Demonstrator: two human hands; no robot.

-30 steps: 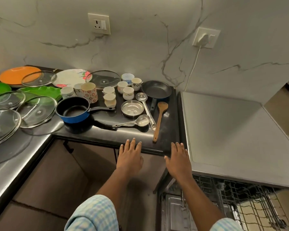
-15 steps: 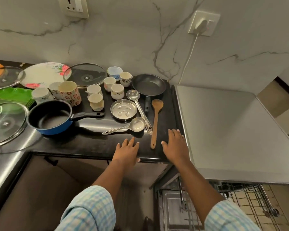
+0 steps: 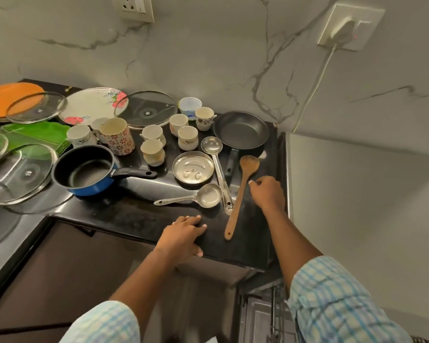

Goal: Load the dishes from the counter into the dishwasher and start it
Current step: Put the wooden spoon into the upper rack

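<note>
Reach underway: my right hand (image 3: 268,194) has left the black counter's (image 3: 134,216) front edge, curling beside the long wooden spoon (image 3: 240,196) near its right edge, likely the first pick; grip unclear. Left hand (image 3: 183,233) lies flat.

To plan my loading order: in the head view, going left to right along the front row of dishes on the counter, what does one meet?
Glass lid → blue saucepan → round steel dish → wooden spoon.
</note>
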